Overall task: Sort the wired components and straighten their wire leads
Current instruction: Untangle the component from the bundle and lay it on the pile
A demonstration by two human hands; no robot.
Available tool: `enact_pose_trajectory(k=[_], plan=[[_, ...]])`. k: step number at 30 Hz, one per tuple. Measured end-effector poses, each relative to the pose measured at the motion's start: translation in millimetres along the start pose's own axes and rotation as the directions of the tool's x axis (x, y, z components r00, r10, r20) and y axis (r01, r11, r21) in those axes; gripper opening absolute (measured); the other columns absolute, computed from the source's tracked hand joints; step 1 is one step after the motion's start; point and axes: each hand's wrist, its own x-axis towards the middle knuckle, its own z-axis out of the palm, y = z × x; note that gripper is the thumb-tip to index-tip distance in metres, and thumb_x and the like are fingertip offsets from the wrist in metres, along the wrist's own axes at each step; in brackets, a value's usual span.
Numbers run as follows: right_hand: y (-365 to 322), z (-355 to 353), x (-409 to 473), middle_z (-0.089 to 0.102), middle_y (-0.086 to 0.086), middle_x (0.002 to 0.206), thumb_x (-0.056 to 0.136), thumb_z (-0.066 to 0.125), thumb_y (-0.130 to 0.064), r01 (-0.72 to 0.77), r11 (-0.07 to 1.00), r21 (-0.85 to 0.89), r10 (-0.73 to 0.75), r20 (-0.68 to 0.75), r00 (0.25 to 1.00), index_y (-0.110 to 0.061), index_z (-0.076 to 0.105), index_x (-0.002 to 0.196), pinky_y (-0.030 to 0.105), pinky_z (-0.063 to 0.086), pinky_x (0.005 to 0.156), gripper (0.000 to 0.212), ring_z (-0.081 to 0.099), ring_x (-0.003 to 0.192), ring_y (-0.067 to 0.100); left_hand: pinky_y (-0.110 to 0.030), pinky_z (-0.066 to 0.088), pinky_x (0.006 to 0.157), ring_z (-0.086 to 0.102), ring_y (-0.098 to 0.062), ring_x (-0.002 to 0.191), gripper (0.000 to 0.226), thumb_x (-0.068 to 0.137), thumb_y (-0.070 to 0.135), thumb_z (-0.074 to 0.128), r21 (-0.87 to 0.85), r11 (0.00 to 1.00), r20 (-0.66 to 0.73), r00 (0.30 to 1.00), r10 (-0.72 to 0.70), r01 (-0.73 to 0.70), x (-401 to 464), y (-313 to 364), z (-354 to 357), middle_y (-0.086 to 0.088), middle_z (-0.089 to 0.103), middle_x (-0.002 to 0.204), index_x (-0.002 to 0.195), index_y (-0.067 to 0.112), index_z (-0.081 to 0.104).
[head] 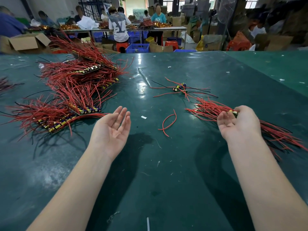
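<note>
My left hand hovers palm up over the green table, fingers straight and holding nothing, just right of a big heap of wired components with red and black leads. My right hand grips a bundle of wired components at its component end. The bundle's red leads fan out up-left and down-right behind the hand. A few loose wired components lie tangled farther back. One bent red wire lies between my hands.
Small white scraps dot the table. More red leads poke in at the left edge. An open cardboard box stands at the far left. Beyond the table, people sit at benches with blue crates.
</note>
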Motion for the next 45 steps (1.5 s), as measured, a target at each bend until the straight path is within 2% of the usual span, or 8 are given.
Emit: enact_pose_trajectory(k=[12,15,19,25,38,40,43,45], plan=[[9.9,4.5,-11.4,0.052,0.009,0.108,0.09,0.047,-0.006,-0.152,0.982,0.115,0.129,0.185,0.974,-0.003,0.042,0.12,0.019,0.051,0.051,0.03,0.056,0.069,0.015,-0.018,0.053,0.072,0.064,-0.01,0.082,0.029,0.091,-0.009,0.04,0.442,0.873,-0.128,0.949,0.288,-0.206,13.4,6.8,-5.3,-0.006,0.066,0.103,0.099,0.008,0.063],[12.6,5.8,-12.6,0.057,0.004,0.092,0.09,0.044,-0.005,-0.159,0.985,0.074,0.137,0.243,0.96,-0.003,0.051,0.104,0.018,0.05,0.054,0.016,0.056,0.065,0.013,-0.014,0.046,0.08,0.059,-0.001,0.088,0.037,0.087,-0.006,0.046,0.803,0.472,-0.02,0.777,0.63,-0.362,15.6,16.9,-13.3,-0.006,0.059,0.117,0.113,0.014,0.061],[17.6,9.1,-18.2,0.059,-0.004,0.072,0.09,0.041,-0.005,-0.17,0.985,0.0,0.161,0.328,0.931,-0.011,0.055,0.088,0.016,0.046,0.049,0.015,0.053,0.059,0.01,-0.037,0.025,0.108,0.034,-0.031,0.126,0.044,0.08,0.006,0.052,0.987,-0.002,0.081,0.498,0.863,-0.158,13.1,33.5,-26.9,-0.01,0.04,0.138,0.12,0.021,0.059],[24.3,11.3,-22.2,0.059,-0.004,0.071,0.091,0.042,-0.006,-0.221,0.973,-0.074,0.233,0.348,0.908,-0.013,0.059,0.085,0.016,0.045,0.047,0.019,0.051,0.059,0.009,-0.043,0.025,0.109,0.029,-0.037,0.134,0.051,0.088,0.016,0.051,0.994,-0.072,-0.011,0.733,0.68,0.081,20.5,45.2,-36.5,-0.019,0.039,0.143,0.139,0.014,0.046],[34.2,13.1,-24.4,0.058,-0.005,0.068,0.09,0.04,-0.005,-0.273,0.948,-0.163,0.315,0.377,0.871,-0.011,0.062,0.087,0.016,0.045,0.045,0.023,0.049,0.05,0.008,-0.043,0.043,0.087,0.053,-0.043,0.11,0.036,0.089,0.001,0.046,0.907,-0.361,0.081,0.75,0.657,0.219,15.0,56.1,-41.0,-0.026,0.058,0.119,0.124,-0.001,0.055],[35.6,13.3,-24.6,0.059,-0.005,0.067,0.089,0.04,-0.004,-0.276,0.945,-0.174,0.323,0.381,0.867,-0.011,0.062,0.087,0.016,0.045,0.046,0.023,0.049,0.049,0.009,-0.04,0.048,0.085,0.061,-0.039,0.101,0.038,0.091,0.008,0.046,0.939,-0.305,0.069,0.786,0.614,0.156,15.4,53.6,-32.8,-0.018,0.061,0.115,0.127,0.007,0.054],[37.1,12.9,-24.3,0.06,-0.005,0.065,0.089,0.04,-0.004,-0.276,0.942,-0.191,0.331,0.388,0.86,-0.011,0.062,0.088,0.017,0.045,0.046,0.023,0.05,0.05,0.009,-0.032,0.06,0.056,0.066,-0.026,0.08,0.047,0.095,0.008,0.046,0.951,0.311,-0.131,0.903,0.409,-0.002,21.0,44.4,-16.3,-0.007,0.053,0.111,0.141,0.015,0.04],[37.6,12.5,-23.5,0.061,-0.005,0.063,0.089,0.04,-0.005,-0.279,0.941,-0.193,0.335,0.398,0.854,-0.011,0.062,0.088,0.016,0.045,0.046,0.023,0.05,0.048,0.009,-0.031,0.057,0.049,0.059,-0.026,0.09,0.058,0.095,0.006,0.05,0.852,0.523,-0.207,0.924,0.322,0.008,27.6,41.6,-8.7,-0.009,0.043,0.126,0.147,0.014,0.026]])
